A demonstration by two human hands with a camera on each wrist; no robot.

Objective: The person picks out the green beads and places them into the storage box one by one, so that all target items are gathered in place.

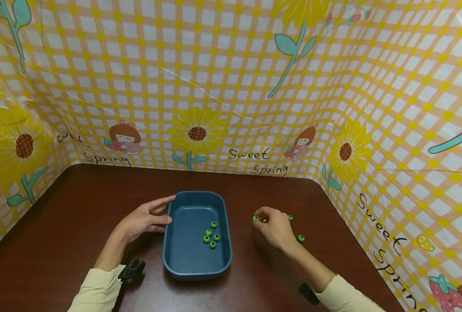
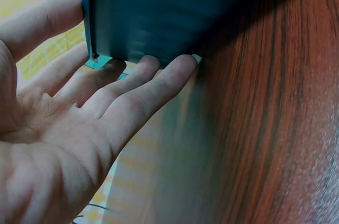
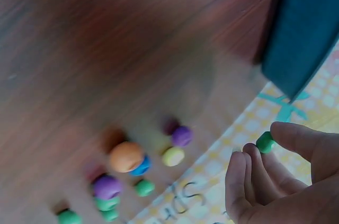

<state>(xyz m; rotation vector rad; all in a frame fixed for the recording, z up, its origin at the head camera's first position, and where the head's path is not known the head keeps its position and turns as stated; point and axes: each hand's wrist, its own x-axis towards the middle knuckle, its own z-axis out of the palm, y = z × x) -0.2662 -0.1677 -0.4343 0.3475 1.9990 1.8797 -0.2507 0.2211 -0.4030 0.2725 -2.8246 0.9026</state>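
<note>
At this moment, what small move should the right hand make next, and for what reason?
I would probably carry the pinched green bead in the right hand leftward over the blue tray and release it there: five matching beads already lie inside, and the left hand touches the tray's side, perhaps steadying it.

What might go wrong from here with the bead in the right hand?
The small green bead, pinched at the right hand's fingertips, could slip and roll across the table.
Dropped now, it would probably miss the blue tray.
The left hand touches the tray's side, so pushing could shift it.
</note>
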